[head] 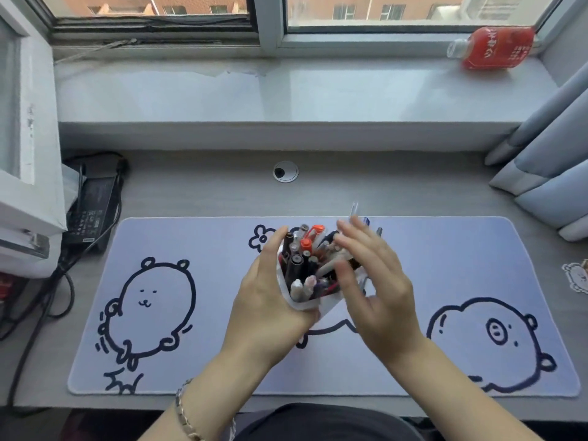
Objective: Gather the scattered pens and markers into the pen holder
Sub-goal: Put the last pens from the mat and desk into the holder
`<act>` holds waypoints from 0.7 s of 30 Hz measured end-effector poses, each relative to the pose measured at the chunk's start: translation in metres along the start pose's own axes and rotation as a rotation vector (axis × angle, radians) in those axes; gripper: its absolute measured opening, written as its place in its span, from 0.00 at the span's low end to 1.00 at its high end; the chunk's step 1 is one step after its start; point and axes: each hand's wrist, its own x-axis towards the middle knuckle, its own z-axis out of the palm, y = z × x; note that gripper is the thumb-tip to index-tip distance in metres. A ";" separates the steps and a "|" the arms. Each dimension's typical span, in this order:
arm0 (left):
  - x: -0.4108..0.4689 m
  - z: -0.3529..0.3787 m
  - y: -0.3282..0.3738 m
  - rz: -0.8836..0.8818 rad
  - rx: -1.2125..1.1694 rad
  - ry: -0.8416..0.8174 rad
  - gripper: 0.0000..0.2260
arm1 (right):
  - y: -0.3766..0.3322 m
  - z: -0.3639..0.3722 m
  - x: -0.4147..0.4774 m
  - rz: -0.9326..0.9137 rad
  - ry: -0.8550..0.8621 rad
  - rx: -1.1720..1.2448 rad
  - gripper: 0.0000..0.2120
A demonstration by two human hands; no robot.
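The pen holder (313, 305) — white, packed with pens and markers (305, 259) — sits over the middle of the desk mat (191, 249), between both hands. The left hand (270, 300) is wrapped around its left side and near corner, fingers closed on the wall. The right hand (375, 281) hovers at the holder's right edge, fingers spread apart and blurred; whether it touches the pens cannot be told. A few pens (359, 218) poke out beyond its fingertips on the far side. On the far right of the windowsill (286, 97) lies a red bottle (496, 47) — a black power adapter (92, 208) rests at the left.
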 end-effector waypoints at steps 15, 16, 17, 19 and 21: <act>0.000 -0.003 -0.013 -0.087 -0.098 -0.006 0.43 | 0.006 -0.003 0.029 0.300 -0.347 0.152 0.23; 0.003 -0.005 -0.015 -0.092 -0.115 0.010 0.44 | 0.018 -0.003 0.036 0.401 -0.199 0.173 0.17; 0.005 -0.007 -0.016 -0.094 -0.125 0.029 0.44 | 0.035 -0.003 0.043 0.531 -0.105 0.125 0.13; 0.008 -0.010 -0.020 -0.095 -0.120 0.062 0.45 | 0.073 0.000 0.052 0.844 -0.239 -0.147 0.17; 0.007 -0.013 -0.025 -0.105 -0.121 0.075 0.45 | 0.102 0.009 0.048 1.111 -0.514 -0.383 0.25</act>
